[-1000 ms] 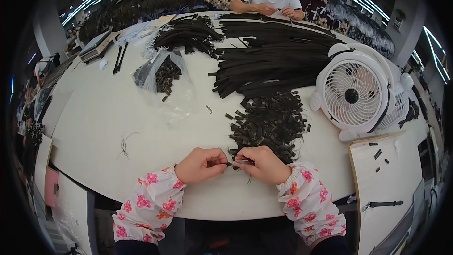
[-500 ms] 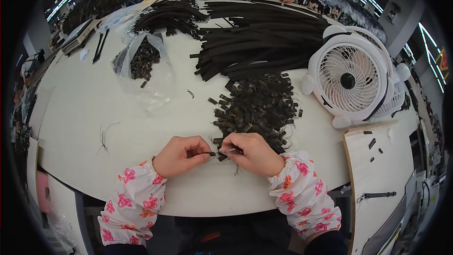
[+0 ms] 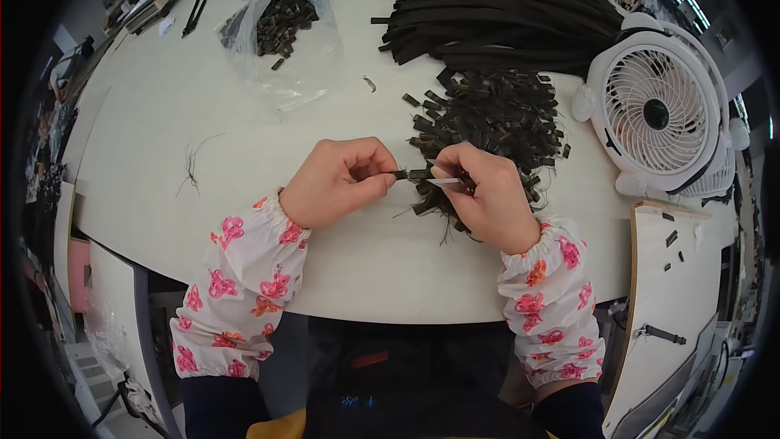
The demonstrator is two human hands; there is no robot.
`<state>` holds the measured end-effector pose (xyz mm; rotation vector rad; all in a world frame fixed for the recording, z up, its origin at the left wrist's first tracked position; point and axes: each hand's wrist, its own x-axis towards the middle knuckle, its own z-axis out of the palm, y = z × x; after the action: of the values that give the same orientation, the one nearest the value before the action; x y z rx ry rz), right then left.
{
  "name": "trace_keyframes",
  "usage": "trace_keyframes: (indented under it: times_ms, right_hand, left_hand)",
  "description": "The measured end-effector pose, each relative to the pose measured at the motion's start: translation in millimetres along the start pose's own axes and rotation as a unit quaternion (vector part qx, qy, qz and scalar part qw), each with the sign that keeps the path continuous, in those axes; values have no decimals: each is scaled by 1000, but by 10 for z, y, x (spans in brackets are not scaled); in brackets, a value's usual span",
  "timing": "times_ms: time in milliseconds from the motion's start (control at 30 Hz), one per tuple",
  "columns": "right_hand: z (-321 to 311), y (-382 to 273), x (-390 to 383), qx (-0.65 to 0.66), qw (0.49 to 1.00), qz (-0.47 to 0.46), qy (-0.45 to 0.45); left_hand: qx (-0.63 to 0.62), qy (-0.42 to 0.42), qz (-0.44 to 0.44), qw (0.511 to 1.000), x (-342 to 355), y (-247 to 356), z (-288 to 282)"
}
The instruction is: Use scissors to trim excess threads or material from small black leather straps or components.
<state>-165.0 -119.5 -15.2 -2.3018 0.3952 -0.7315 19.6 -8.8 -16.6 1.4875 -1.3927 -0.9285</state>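
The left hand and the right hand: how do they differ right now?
The left hand pinches one end of a small dark piece; the right hand is at its other end. The right hand also holds a silvery, blade-like tool; the left hand shows none. The left hand is left of the pile; the right hand partly covers it. Both emerge from white floral sleeves.

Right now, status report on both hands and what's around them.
Left hand pinching small dark piece. Right hand gripping slim metallic tool. Pile of dark pieces just beyond.
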Motion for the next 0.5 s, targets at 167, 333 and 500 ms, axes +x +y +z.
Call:
trace_keyframes:
  times_ms: [167,333,500]
  right_hand:
    - [90,-21,-33,18,999,24,46]
    - [308,-119,-45,49,998,18,46]
    - [362,-15,-63,8,998,-48,46]
  left_hand:
    - [-77,57,15,995,-20,-2,25]
    - [-199,91,38,975,15,9,110]
    - [-376,84,-40,922,19,53,222]
